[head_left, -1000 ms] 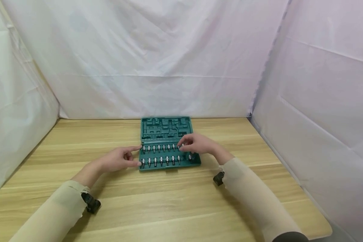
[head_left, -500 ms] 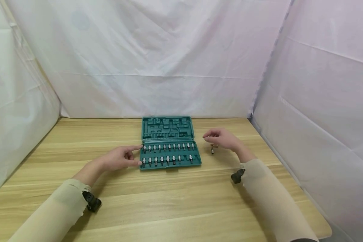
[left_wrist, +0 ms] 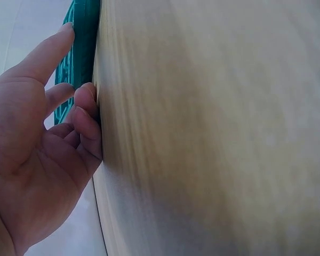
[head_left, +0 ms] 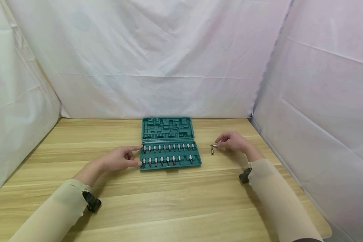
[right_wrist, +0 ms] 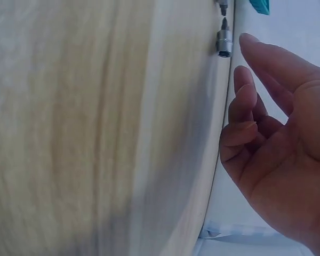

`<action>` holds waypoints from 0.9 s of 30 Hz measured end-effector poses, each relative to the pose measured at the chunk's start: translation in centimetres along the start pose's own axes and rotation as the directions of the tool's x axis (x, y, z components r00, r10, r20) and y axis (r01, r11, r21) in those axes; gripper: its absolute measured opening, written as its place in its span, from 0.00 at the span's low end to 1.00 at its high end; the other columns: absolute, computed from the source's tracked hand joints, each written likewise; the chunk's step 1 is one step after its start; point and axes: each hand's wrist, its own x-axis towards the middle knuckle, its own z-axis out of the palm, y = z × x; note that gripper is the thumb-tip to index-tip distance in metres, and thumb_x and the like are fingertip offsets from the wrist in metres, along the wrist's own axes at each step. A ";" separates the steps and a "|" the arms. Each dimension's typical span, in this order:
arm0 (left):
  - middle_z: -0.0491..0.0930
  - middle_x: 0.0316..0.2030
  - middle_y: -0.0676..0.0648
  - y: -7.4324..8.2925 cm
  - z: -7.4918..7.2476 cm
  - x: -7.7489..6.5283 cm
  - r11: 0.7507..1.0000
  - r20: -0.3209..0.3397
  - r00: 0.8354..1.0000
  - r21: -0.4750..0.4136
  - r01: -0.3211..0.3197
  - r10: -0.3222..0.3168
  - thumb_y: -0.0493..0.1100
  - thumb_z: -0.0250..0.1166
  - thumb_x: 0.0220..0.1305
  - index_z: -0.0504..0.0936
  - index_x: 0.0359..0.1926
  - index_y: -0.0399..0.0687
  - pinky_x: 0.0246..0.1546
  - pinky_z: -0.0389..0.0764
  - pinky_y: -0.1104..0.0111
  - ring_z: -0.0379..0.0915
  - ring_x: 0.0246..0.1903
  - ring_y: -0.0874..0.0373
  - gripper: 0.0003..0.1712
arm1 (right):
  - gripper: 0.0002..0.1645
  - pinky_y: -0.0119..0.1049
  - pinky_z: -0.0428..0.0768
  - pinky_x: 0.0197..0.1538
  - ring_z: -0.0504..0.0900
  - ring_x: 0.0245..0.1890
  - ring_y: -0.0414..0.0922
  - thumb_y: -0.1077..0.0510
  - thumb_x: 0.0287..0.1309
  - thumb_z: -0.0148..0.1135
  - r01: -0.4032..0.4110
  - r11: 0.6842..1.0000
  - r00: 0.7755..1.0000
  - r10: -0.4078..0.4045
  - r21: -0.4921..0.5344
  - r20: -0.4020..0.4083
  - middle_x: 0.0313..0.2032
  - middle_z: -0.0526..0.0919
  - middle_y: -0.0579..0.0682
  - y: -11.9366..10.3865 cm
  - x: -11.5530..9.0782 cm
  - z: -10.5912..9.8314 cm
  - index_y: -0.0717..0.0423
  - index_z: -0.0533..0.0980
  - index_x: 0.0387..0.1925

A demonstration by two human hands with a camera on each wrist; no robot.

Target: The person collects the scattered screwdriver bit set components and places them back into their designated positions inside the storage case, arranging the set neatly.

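A dark green tool case (head_left: 170,166) lies open on the table, with two rows of silver bit sockets (head_left: 167,159) in its near half. My left hand (head_left: 118,159) touches the case's left side, thumb at the near corner and index finger near the hinge. In the left wrist view, its other fingers (left_wrist: 86,125) curl loosely. Right of the case lie two loose bit sockets, one pointing sideways (head_left: 214,146) and one upright in the view (head_left: 212,151). My right hand (head_left: 233,142) is at the sideways bit socket (right_wrist: 224,42), thumb and fingers apart with nothing between them.
The case's moulded lid (head_left: 167,127) leans back near the white curtain (head_left: 157,94) behind the table. One slot in the near row, towards the right (head_left: 185,159), holds no bit socket. White sheets also hang at both sides of the wooden table (head_left: 157,208).
My right hand has left the right end of the case's far row and moved right, then down to the loose bit sockets. The left hand stays at the case's side.
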 end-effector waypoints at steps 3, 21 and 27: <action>0.80 0.38 0.47 0.0 0.0 0.0 1.000 -0.002 1.000 -0.003 -0.003 0.003 0.57 0.76 0.72 0.63 0.86 0.48 0.32 0.74 0.67 0.71 0.35 0.54 0.51 | 0.14 0.39 0.77 0.47 0.78 0.40 0.47 0.52 0.70 0.75 -0.010 1.000 1.000 0.010 0.004 0.022 0.42 0.87 0.51 0.2 0.2 0.1 0.52 0.89 0.53; 0.80 0.38 0.47 0.2 0.0 -0.1 1.000 -0.003 1.000 -0.001 0.000 0.000 0.56 0.76 0.73 0.63 0.86 0.48 0.32 0.74 0.67 0.71 0.35 0.54 0.50 | 0.12 0.39 0.77 0.47 0.79 0.44 0.48 0.54 0.75 0.69 -0.028 1.000 0.999 0.028 -0.010 -0.021 0.47 0.88 0.52 0.2 0.6 0.7 0.54 0.88 0.53; 0.80 0.38 0.47 0.2 0.0 -0.1 1.000 -0.007 1.000 0.002 0.000 0.000 0.56 0.76 0.73 0.64 0.86 0.48 0.32 0.74 0.67 0.71 0.35 0.53 0.50 | 0.12 0.39 0.78 0.48 0.80 0.46 0.48 0.53 0.76 0.69 0.016 0.999 0.998 -0.013 0.048 -0.059 0.47 0.87 0.52 -0.3 0.4 0.6 0.52 0.87 0.54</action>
